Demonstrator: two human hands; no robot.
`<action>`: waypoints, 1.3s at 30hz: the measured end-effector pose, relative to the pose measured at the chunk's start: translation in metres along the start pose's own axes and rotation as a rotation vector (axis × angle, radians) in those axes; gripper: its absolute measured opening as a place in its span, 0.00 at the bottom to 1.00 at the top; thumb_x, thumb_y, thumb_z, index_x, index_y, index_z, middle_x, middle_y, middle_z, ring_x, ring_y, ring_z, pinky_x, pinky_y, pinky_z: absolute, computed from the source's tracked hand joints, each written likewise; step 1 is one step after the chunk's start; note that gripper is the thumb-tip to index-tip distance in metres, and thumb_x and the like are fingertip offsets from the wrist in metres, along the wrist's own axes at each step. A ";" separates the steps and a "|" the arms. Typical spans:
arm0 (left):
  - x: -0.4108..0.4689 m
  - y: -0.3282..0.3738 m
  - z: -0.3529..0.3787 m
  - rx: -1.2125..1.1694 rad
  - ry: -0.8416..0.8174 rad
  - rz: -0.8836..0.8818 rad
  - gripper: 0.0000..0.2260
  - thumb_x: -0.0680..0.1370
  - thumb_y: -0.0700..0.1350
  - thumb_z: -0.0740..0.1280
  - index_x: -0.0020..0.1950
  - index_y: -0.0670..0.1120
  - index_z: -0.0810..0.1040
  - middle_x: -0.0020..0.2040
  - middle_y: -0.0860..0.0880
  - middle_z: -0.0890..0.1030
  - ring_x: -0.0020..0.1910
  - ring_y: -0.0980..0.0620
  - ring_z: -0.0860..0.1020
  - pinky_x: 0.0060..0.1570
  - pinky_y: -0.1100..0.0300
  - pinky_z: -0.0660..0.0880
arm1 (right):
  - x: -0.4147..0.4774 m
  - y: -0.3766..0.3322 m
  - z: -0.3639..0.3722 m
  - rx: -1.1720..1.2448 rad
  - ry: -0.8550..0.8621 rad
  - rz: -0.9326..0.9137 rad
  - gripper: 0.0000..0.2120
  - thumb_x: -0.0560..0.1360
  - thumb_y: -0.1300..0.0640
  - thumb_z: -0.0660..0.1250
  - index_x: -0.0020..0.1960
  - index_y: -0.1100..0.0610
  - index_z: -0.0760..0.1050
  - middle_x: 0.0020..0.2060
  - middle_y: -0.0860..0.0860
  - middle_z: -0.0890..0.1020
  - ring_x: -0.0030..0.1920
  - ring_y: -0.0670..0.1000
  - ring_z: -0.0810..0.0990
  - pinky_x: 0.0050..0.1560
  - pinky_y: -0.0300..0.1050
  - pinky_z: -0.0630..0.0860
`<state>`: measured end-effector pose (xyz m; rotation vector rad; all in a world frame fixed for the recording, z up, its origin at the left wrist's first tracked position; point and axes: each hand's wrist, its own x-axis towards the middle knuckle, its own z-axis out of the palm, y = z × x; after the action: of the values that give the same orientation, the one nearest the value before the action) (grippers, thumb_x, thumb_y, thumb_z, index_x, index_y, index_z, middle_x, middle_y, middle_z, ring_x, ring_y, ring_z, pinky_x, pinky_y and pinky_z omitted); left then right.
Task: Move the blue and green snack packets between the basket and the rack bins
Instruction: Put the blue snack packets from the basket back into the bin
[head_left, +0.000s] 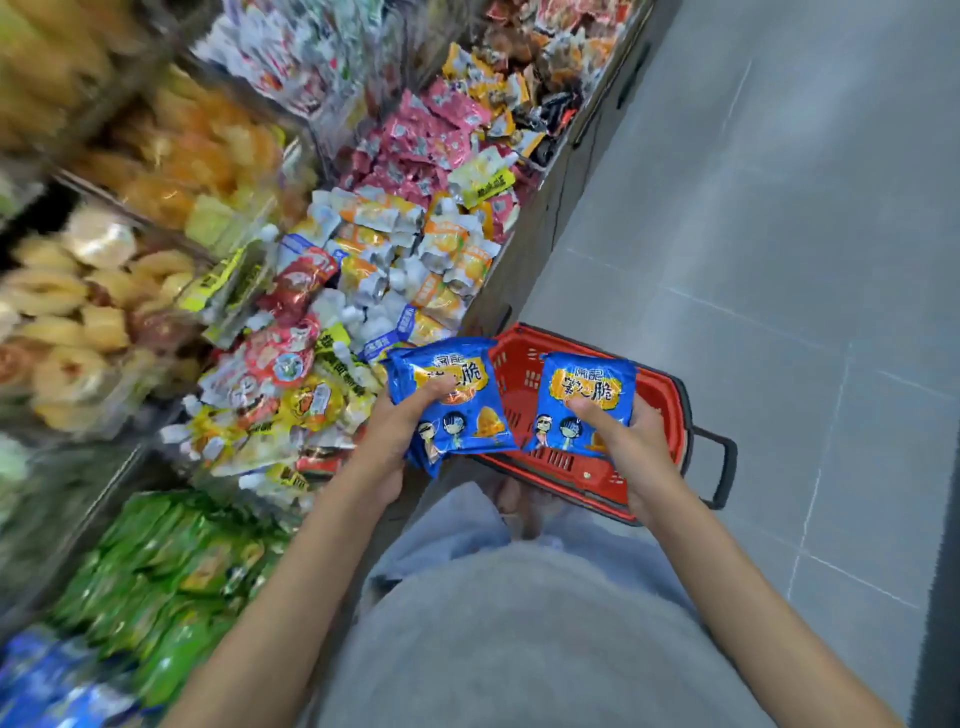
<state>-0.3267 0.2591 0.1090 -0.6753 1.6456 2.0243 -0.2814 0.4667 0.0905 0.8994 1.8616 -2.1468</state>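
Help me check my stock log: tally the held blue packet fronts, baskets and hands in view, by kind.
Blue foil snack packet fronts: 2 (left packet, right packet; the left may hide more behind)
Red plastic basket: 1
Hands: 2 (left hand, right hand)
Total: 5

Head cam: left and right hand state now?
Left hand: closed, holding a stack of blue packets.
Right hand: closed, holding a single blue packet.

Blue packets (460, 415) in left hand (395, 434), right hand (629, 448), red basket (551, 460) below
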 end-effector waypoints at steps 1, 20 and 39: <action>-0.016 -0.009 -0.006 -0.029 0.054 0.008 0.21 0.64 0.46 0.72 0.57 0.46 0.77 0.50 0.45 0.84 0.46 0.46 0.83 0.50 0.48 0.80 | -0.006 0.002 -0.001 -0.017 -0.038 0.003 0.08 0.72 0.59 0.71 0.50 0.53 0.78 0.47 0.52 0.84 0.45 0.49 0.84 0.40 0.39 0.80; -0.278 -0.169 -0.151 -0.802 0.790 0.058 0.30 0.64 0.48 0.70 0.65 0.41 0.74 0.54 0.42 0.82 0.39 0.51 0.84 0.32 0.61 0.79 | -0.145 0.088 0.157 -0.516 -0.891 0.086 0.09 0.70 0.62 0.72 0.50 0.59 0.78 0.38 0.50 0.85 0.36 0.48 0.84 0.33 0.38 0.78; -0.368 -0.196 -0.422 -0.880 0.944 -0.002 0.29 0.68 0.48 0.72 0.68 0.43 0.71 0.56 0.42 0.82 0.47 0.45 0.82 0.35 0.58 0.79 | -0.293 0.215 0.465 -0.817 -1.088 -0.073 0.18 0.67 0.60 0.75 0.54 0.62 0.74 0.50 0.57 0.78 0.50 0.59 0.78 0.46 0.54 0.78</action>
<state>0.1217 -0.1294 0.1154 -2.1755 0.9746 2.5801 -0.0937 -0.0929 0.0849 -0.4390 1.7790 -1.1702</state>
